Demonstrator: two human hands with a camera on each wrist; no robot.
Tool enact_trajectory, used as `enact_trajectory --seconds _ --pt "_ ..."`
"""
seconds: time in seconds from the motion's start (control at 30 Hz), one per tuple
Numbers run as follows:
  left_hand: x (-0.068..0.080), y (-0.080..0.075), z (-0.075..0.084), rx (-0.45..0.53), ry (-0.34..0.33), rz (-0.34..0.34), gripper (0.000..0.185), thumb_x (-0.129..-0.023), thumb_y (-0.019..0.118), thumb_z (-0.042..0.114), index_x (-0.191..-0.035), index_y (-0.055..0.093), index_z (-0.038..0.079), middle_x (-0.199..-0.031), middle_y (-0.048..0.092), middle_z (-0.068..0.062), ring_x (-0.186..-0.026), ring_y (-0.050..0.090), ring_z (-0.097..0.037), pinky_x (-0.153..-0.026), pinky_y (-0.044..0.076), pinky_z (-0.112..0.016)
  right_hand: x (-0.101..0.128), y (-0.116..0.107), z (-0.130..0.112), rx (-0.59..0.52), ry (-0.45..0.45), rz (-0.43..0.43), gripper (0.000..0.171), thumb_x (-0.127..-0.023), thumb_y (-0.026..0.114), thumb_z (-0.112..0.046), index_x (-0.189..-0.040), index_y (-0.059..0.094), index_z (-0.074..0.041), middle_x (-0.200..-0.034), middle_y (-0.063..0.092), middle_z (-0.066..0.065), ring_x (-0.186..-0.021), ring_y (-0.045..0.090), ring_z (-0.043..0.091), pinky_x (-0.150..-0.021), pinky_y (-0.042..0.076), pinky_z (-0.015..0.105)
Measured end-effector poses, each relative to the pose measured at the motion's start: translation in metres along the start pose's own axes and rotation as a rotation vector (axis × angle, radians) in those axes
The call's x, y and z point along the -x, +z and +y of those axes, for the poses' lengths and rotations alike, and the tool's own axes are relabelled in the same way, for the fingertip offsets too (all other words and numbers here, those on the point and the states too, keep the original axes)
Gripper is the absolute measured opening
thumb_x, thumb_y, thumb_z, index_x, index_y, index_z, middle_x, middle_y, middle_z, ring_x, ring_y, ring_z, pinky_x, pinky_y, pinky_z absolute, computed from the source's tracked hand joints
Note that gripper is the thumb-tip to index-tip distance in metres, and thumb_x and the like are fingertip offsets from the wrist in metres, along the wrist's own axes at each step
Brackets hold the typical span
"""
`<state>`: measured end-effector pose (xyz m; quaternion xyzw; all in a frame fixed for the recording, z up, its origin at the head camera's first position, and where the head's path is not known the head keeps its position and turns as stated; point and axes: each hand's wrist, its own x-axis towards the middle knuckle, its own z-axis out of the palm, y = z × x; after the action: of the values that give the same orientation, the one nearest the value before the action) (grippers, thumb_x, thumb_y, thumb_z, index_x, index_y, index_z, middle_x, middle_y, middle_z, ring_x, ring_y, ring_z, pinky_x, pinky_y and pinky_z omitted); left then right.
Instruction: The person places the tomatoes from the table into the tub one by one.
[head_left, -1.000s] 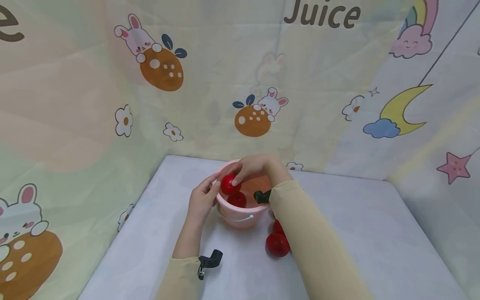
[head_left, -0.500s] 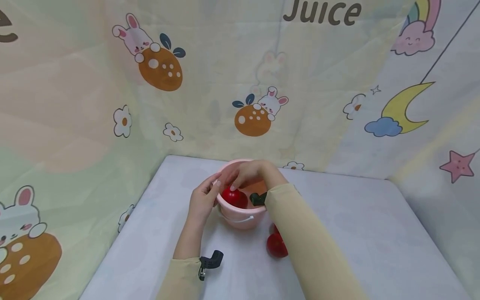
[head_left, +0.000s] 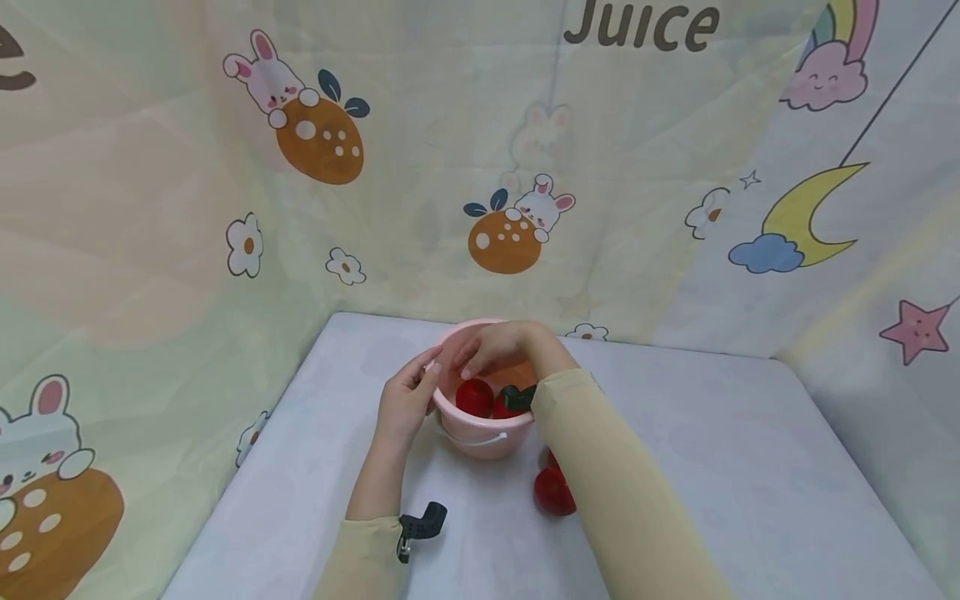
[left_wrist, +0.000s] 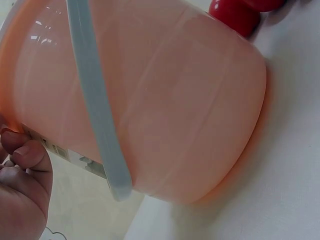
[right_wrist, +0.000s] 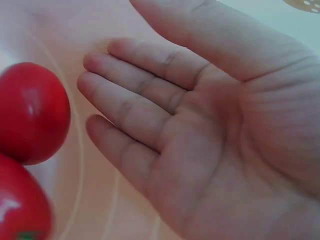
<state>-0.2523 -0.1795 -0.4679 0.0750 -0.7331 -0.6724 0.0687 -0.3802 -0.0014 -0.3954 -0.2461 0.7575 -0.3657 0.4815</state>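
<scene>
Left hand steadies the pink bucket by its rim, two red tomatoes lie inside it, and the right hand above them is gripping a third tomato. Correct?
Not quite. The right hand holds nothing: the right wrist view shows an open, bare palm above the two red tomatoes in the pink bucket. The left hand does hold the rim.

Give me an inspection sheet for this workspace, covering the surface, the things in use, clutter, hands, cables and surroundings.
Surface: white table, pale cloth cover.
Things in use: pink bucket upright with its pale handle down; two red tomatoes inside.
Clutter: more red tomatoes on the table beside the bucket, partly hidden by the right sleeve.
Hands: left hand holds the bucket's rim; right hand open over the bucket, holding nothing.
Cables: nothing seen.
Surroundings: cartoon backdrop with rabbits, moon, star and the word Juice.
</scene>
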Motion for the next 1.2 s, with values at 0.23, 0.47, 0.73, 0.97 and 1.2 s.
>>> enact_trajectory --seconds 0.23,0.47,0.73,0.97,1.2 --pt "0.001 0.000 0.000 -0.016 -0.021 0.005 0.030 -0.094 0.063 0.044 -0.125 0.064 0.045 -0.083 0.052 -0.008 -0.064 0.052 -0.022 -0.058 0.047 -0.022 0.022 -0.011 -0.005 0.131 -0.003 0.138 0.042 -0.086 0.075 -0.033 -0.127 0.066 -0.032 -0.135 0.059 -0.002 -0.133 0.043 0.026 -0.103 0.048 0.054" --pt "0.002 0.002 0.000 -0.020 -0.036 0.019 0.029 -0.094 0.064 0.043 -0.124 0.064 0.046 -0.084 0.051 -0.008 -0.065 0.052 -0.022 -0.058 0.048 -0.022 0.056 -0.026 -0.003 0.241 -0.093 0.241 0.041 -0.093 0.067 -0.033 -0.133 0.062 -0.033 -0.131 0.063 -0.008 -0.129 0.050 0.019 -0.099 0.052 0.046" --pt "0.003 0.002 0.002 -0.013 -0.004 0.017 0.030 -0.095 0.064 0.041 -0.125 0.065 0.043 -0.083 0.051 -0.007 -0.063 0.051 -0.021 -0.057 0.046 -0.022 0.105 -0.039 0.016 0.040 -0.288 0.284 0.048 -0.095 0.065 -0.023 -0.141 0.055 -0.019 -0.144 0.055 0.010 -0.136 0.050 0.025 -0.108 0.045 0.047" --pt "0.003 0.002 0.004 -0.016 -0.009 0.025 0.028 -0.096 0.063 0.037 -0.124 0.065 0.042 -0.083 0.051 -0.007 -0.063 0.050 -0.021 -0.056 0.045 -0.022 0.139 -0.040 0.054 -0.030 -0.402 0.343 0.049 -0.098 0.058 -0.016 -0.146 0.048 -0.016 -0.148 0.051 0.007 -0.137 0.049 0.020 -0.110 0.043 0.037" --pt "0.002 0.001 0.004 -0.017 -0.049 0.012 0.029 -0.097 0.062 0.036 -0.125 0.064 0.044 -0.084 0.052 -0.007 -0.065 0.051 -0.021 -0.057 0.046 -0.022 0.143 -0.034 0.118 -0.181 -0.403 0.489 0.047 -0.099 0.059 -0.021 -0.145 0.049 -0.016 -0.147 0.052 0.009 -0.138 0.049 0.024 -0.110 0.042 0.032"
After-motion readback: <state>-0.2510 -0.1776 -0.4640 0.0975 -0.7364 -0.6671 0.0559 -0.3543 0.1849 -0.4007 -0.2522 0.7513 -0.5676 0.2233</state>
